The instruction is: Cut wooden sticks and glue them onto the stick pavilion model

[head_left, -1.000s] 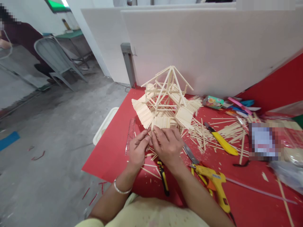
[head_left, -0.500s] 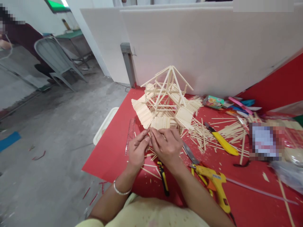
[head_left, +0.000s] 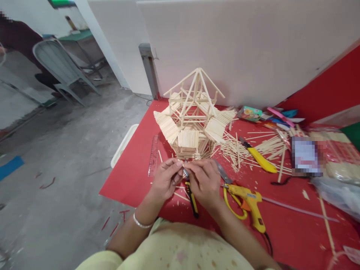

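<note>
A model house of thin wooden sticks (head_left: 194, 116) stands on the red table (head_left: 295, 232). In front of it my left hand (head_left: 165, 180) and my right hand (head_left: 204, 180) meet, fingertips pinched together on a short thin stick (head_left: 183, 164) held between them. Both hands hover just above the table, a little clear of the model's front panel. A black and yellow cutter (head_left: 191, 198) lies on the table below my hands.
A clear ruler (head_left: 154, 155) lies left of the model. Loose sticks (head_left: 253, 150), a yellow knife (head_left: 260, 160), scissors (head_left: 228, 187) and a yellow glue gun (head_left: 250, 202) lie to the right. A white tray (head_left: 123, 144) sits off the table's left edge. A grey chair (head_left: 60, 67) stands far left.
My hands have drawn back from the model's front panel toward me, still pinched together. The camera has tilted down slightly.
</note>
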Demonstrator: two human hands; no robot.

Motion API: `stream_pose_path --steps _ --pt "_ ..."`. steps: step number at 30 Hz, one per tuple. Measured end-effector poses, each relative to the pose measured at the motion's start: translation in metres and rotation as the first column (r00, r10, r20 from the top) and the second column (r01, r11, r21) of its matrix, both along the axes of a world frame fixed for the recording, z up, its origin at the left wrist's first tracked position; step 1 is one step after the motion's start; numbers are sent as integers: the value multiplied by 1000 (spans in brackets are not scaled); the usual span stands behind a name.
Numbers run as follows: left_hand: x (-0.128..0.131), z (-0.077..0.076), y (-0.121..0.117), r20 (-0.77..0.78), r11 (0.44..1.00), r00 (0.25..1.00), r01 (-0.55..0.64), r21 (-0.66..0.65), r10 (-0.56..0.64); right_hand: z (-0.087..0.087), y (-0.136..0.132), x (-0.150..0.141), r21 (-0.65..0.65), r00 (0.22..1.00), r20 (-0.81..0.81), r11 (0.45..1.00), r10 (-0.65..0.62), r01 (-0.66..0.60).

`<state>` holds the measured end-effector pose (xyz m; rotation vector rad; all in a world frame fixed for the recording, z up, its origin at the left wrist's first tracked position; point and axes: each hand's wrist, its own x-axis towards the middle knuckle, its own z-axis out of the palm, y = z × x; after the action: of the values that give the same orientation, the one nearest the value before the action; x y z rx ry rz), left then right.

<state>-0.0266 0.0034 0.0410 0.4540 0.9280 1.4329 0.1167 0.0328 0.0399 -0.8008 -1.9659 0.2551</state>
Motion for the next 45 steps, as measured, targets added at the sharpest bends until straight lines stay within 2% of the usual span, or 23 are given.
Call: stream_pose_path --steps 4,7,12,14,17,19,22,27,32,35,37,39,41,43,45 --pt "7 6 -4 -15 998 998 53 -22 -53 3 -7 12 -100 1000 -18 995 6 -8" --pt "7 5 -9 -82 987 984 154 -52 -158 4 -10 22 -208 997 -55 976 49 -60" --pt "10 -7 -19 -327 935 878 348 -68 -350 -1 -19 43 -298 989 -96 945 112 -136" --pt "15 -10 -23 -443 936 833 350 -41 -331 -6 -25 53 -354 991 -59 926 116 -130" --pt "19 -12 -27 -541 967 817 251 28 -197 -16 -37 69 -394 1000 4 919 7 -4" --pt "17 -16 -28 -565 982 817 181 60 -116 -21 -46 75 -393 998 58 918 -35 55" --pt "11 -24 -31 -585 990 810 114 86 -42 -27 -58 73 -378 978 210 921 -10 90" --pt "5 -36 -35 -582 988 813 111 105 -29 -35 -70 54 -319 864 502 919 -42 231" --pt "12 -36 -37 -542 983 837 155 95 -80 -49 -73 58 -328 840 541 906 -52 268" --pt "17 -34 -37 -483 982 862 187 27 -151 -61 -75 83 -299 838 523 886 -157 353" --pt "20 -36 -36 -460 981 870 192 -15 -177 -63 -77 104 -267 805 528 847 -270 459" --pt "23 -38 -34 -462 981 868 194 -17 -180 -59 -79 122 -227 753 546 800 -368 556" --pt "26 -41 -32 -477 976 858 216 0 -190 -48 -80 128 -171 731 536 793 -423 584" --pt "30 -42 -30 -487 971 849 241 7 -207 -35 -79 119 -116 773 473 840 -422 529" --pt "33 -40 -30 -496 969 844 245 19 -204 -27 -79 101 -95 845 405 904 -348 417"
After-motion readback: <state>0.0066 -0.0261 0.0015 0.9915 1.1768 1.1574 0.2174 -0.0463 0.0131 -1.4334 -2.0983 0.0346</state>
